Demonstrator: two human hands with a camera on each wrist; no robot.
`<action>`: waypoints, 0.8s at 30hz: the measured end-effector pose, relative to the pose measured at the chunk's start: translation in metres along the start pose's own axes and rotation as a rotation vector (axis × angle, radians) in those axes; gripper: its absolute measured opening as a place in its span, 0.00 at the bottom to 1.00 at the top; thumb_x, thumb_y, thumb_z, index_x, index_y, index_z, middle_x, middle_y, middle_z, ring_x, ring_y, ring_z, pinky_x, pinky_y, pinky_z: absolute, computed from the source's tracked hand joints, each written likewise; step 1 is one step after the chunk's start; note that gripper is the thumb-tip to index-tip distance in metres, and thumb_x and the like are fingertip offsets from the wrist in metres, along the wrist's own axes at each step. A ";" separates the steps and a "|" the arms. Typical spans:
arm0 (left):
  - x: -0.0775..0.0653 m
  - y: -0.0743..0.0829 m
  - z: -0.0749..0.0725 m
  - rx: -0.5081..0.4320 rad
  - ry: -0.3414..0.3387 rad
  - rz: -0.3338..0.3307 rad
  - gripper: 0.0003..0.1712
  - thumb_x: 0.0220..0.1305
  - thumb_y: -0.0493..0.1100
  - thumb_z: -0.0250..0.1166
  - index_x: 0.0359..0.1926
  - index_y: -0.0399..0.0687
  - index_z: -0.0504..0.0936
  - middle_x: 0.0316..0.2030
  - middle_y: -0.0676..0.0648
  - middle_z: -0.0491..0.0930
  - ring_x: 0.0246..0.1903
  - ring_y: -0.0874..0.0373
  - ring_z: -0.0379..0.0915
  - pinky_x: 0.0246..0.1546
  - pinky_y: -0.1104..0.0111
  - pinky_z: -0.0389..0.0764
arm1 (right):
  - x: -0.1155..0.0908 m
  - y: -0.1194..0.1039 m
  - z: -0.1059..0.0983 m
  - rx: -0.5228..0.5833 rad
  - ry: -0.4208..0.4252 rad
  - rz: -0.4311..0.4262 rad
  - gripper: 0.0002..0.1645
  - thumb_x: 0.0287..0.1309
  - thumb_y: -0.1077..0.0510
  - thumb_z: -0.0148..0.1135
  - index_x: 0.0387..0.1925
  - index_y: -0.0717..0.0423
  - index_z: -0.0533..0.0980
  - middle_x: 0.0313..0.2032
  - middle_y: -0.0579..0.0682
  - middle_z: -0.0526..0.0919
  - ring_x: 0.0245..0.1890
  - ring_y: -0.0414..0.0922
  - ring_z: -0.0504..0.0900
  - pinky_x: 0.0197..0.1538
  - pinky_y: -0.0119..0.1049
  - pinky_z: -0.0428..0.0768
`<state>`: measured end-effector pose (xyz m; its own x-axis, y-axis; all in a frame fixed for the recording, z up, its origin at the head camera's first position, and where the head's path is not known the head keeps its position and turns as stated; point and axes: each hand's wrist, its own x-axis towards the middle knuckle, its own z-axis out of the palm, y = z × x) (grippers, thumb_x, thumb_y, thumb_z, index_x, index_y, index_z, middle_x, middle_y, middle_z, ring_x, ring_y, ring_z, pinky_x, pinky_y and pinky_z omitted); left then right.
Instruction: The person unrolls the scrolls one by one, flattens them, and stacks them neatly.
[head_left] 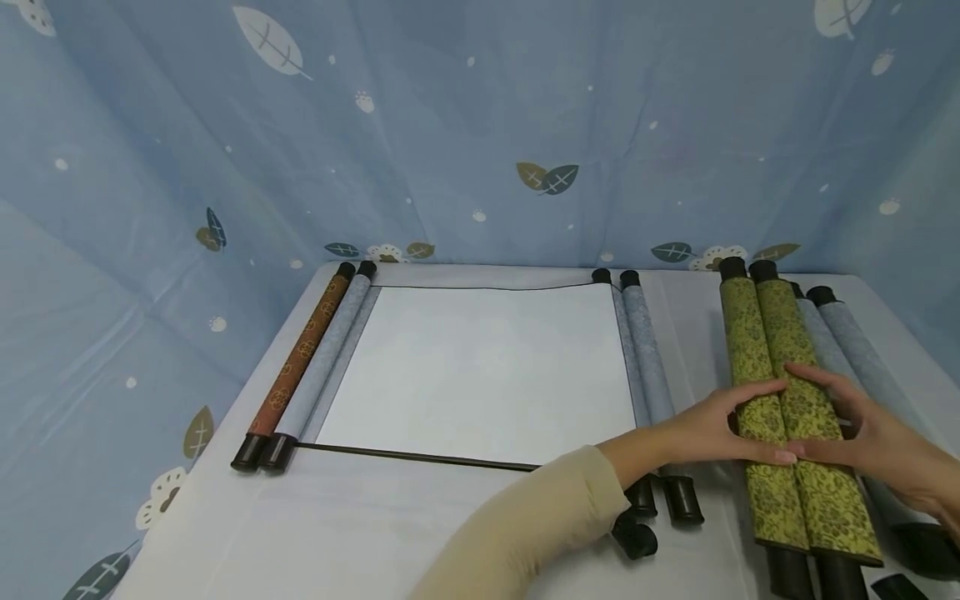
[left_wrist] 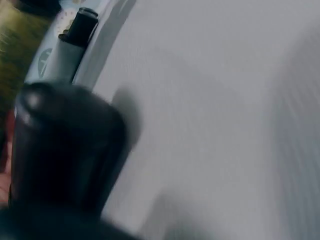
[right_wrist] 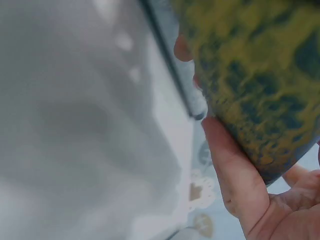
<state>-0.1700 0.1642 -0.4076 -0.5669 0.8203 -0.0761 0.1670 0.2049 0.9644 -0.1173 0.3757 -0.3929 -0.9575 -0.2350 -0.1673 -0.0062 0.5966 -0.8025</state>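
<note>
Two yellow-green patterned scroll rolls [head_left: 765, 467] with dark end knobs lie side by side between my hands. My left hand [head_left: 693, 433] grips the left roll, thumb and index finger showing on top. My right hand [head_left: 877, 442] grips the right roll the same way, and the thumbs meet near the middle. In the right wrist view, my right hand [right_wrist: 280, 210] is wrapped round the patterned roll [right_wrist: 260, 90]. A dark knob [left_wrist: 65, 145] fills much of the left wrist view, with the patterned roll [left_wrist: 20, 50] blurred at the corner.
Left of my hands lies an opened scroll with a white sheet [head_left: 480, 367] and blue-grey rolls [head_left: 647, 358] at its sides. A brown patterned roll [head_left: 300, 358] lies along its left side. More blue-grey rolls [head_left: 870, 350] sit at the right, partly hidden. Blue leaf-print cloth [head_left: 480, 125] surrounds the table.
</note>
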 end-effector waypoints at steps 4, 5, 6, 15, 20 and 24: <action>-0.005 0.003 -0.007 -0.047 -0.030 0.052 0.48 0.60 0.36 0.64 0.70 0.78 0.50 0.68 0.72 0.45 0.68 0.74 0.42 0.61 0.68 0.62 | -0.001 -0.006 0.001 0.065 0.004 -0.029 0.58 0.59 0.67 0.59 0.73 0.31 0.34 0.70 0.49 0.14 0.59 0.79 0.18 0.32 0.56 0.74; -0.006 0.004 -0.008 -0.053 -0.032 0.054 0.48 0.60 0.36 0.64 0.70 0.78 0.50 0.68 0.72 0.46 0.68 0.74 0.42 0.61 0.68 0.62 | -0.001 -0.007 0.002 0.069 0.008 -0.034 0.58 0.59 0.67 0.59 0.73 0.31 0.34 0.70 0.47 0.15 0.59 0.79 0.18 0.32 0.55 0.74; -0.007 0.005 -0.009 -0.061 -0.032 0.057 0.48 0.60 0.35 0.64 0.70 0.78 0.51 0.69 0.71 0.45 0.68 0.74 0.42 0.61 0.68 0.62 | -0.002 -0.008 0.002 0.078 0.010 -0.043 0.58 0.59 0.68 0.59 0.73 0.31 0.35 0.70 0.45 0.15 0.59 0.78 0.18 0.32 0.52 0.74; -0.019 0.015 -0.013 -0.057 0.000 0.074 0.46 0.58 0.36 0.65 0.70 0.75 0.55 0.68 0.71 0.48 0.67 0.74 0.44 0.59 0.69 0.64 | 0.000 -0.018 0.003 0.135 -0.004 -0.113 0.56 0.59 0.70 0.57 0.73 0.34 0.36 0.71 0.43 0.18 0.64 0.65 0.13 0.50 0.67 0.63; -0.025 0.016 -0.016 -0.014 0.006 0.076 0.46 0.56 0.37 0.67 0.70 0.72 0.57 0.68 0.69 0.49 0.67 0.74 0.45 0.59 0.71 0.64 | 0.003 -0.025 0.007 0.138 -0.034 -0.107 0.57 0.57 0.68 0.59 0.73 0.34 0.35 0.71 0.49 0.18 0.65 0.63 0.12 0.45 0.79 0.42; -0.030 0.017 -0.020 0.053 0.041 0.044 0.46 0.54 0.40 0.70 0.69 0.73 0.58 0.68 0.68 0.50 0.67 0.73 0.47 0.59 0.71 0.64 | 0.006 -0.030 0.012 0.102 -0.051 -0.123 0.59 0.56 0.68 0.60 0.74 0.35 0.34 0.71 0.48 0.18 0.65 0.67 0.15 0.40 0.74 0.53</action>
<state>-0.1663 0.1327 -0.3843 -0.5902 0.8070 -0.0221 0.2348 0.1978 0.9517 -0.1192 0.3474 -0.3769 -0.9356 -0.3413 -0.0907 -0.0906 0.4803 -0.8724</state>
